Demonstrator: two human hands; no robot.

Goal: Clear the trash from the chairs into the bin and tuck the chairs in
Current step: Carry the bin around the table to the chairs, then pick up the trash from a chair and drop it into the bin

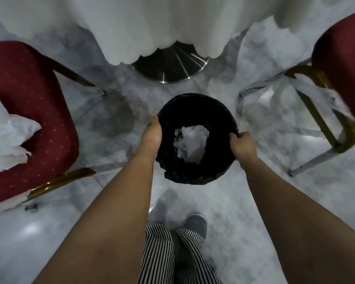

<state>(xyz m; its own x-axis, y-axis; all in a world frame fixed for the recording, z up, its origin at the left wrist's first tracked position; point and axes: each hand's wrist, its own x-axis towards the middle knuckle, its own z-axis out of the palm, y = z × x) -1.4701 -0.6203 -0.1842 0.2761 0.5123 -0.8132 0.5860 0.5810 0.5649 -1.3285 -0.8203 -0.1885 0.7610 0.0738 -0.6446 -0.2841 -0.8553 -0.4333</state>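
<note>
Bin (197, 177), round, lined with a crinkled black plastic bag folded over the rim; stands on the floor between two chairs and just in front of the table base. Contents: one wad of crumpled white paper (191, 143), lying at the bottom, with a small darker scrap beside it that is too blurred to identify.

Left hand (151, 132): laid against the left outer rim of the bin, fingers extended down along the bag.

Right hand (242, 143): fingers curled over the right rim, gripping the bag edge.

Left chair (29, 95): dark red upholstered seat with a fine pattern of pale dots, rounded corners, gold-coloured metal frame. Carries a large crumpled white tissue bundle (6, 134) on the seat, towards its left side.

Right chair (340, 64): same red padded seat and gold tubular frame, partly out of view at the upper right; a sliver of something pale shows at the frame edge, unidentifiable.

Tablecloth (152, 23): white fabric, hanging in soft vertical folds with a scalloped lower hem, across the top of the view.

Table base (170, 68): round, brushed silver metal, conical, half hidden under the cloth hem.

Floor (244, 201): glossy grey-white marble-effect tiles, reflecting the chair legs.

Person: bare forearms, black-and-white striped trousers (162, 253), one grey shoe (196, 222) visible behind the bin.
</note>
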